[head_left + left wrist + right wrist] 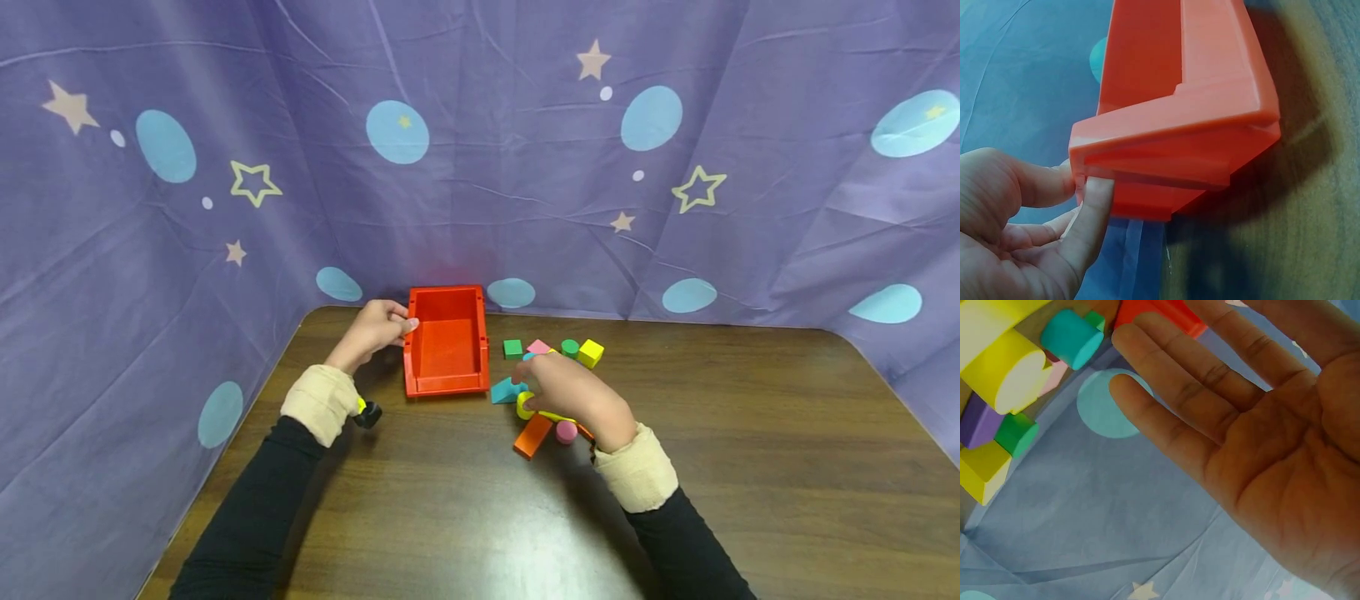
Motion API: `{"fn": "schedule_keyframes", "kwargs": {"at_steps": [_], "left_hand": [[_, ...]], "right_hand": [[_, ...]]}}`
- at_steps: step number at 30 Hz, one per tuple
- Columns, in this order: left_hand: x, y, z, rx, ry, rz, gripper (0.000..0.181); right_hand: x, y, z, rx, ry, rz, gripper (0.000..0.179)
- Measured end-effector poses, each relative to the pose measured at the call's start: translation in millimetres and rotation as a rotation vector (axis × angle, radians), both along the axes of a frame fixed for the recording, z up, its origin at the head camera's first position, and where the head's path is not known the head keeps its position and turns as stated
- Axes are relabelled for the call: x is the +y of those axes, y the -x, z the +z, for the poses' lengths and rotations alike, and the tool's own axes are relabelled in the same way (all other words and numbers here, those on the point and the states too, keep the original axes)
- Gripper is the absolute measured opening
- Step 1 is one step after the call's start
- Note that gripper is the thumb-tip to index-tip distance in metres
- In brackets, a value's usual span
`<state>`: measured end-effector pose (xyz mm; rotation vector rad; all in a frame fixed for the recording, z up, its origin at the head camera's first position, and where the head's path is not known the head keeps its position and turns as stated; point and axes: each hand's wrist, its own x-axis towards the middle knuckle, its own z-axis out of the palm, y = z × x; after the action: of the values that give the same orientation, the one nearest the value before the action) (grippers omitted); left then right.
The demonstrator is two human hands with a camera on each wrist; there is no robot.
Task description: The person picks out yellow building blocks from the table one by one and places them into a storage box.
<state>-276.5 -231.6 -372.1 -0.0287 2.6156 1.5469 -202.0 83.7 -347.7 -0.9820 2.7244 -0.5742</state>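
My left hand [377, 326] grips the left rim of a red plastic bin [448, 350], thumb on top and fingers outside the wall. In the left wrist view its fingertips [1096, 195] sit under the rim at one corner. My right hand [570, 392] hovers over a group of toy blocks, fingers extended and palm bare. Around it lie a blue triangular block [506, 390], a yellow cylinder [522, 407], an orange block [532, 437] and a pink round block [566, 432]. Some blocks are partly hidden beneath the hand.
Behind the right hand stand a green block [512, 349], a pink block [537, 347], a green cylinder [570, 348] and a yellow cube [591, 353]. The wooden table [750, 433] meets a purple star-patterned curtain [517, 167] at the back and left.
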Motion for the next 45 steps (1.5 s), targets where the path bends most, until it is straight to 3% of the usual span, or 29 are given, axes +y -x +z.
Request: {"fn": "schedule_keyframes", "kwargs": {"at_steps": [9,28,39,45], "left_hand": [[-0.3,1.3,-0.6,-0.014,-0.013,-0.004,0.032],[-2.2,1.9,0.9,-0.037,-0.032,-0.006,0.035],[-4.5,7.1,1.5,-0.092,-0.073,-0.022,0.041],[-3.2,7.3,1.1,-0.088,-0.084,-0.021,0.042]], "right_hand": [[-8,2.6,-9.6,0.041,-0.108,-0.015,0.023],[-20,5.9,-27.8,0.028,-0.103,-0.065,0.022],[-21,4.6,-28.9,0.009,-0.079,-0.069,0.024],[-20,6.6,-29.4,0.011,-0.077,-0.054,0.021]]}}
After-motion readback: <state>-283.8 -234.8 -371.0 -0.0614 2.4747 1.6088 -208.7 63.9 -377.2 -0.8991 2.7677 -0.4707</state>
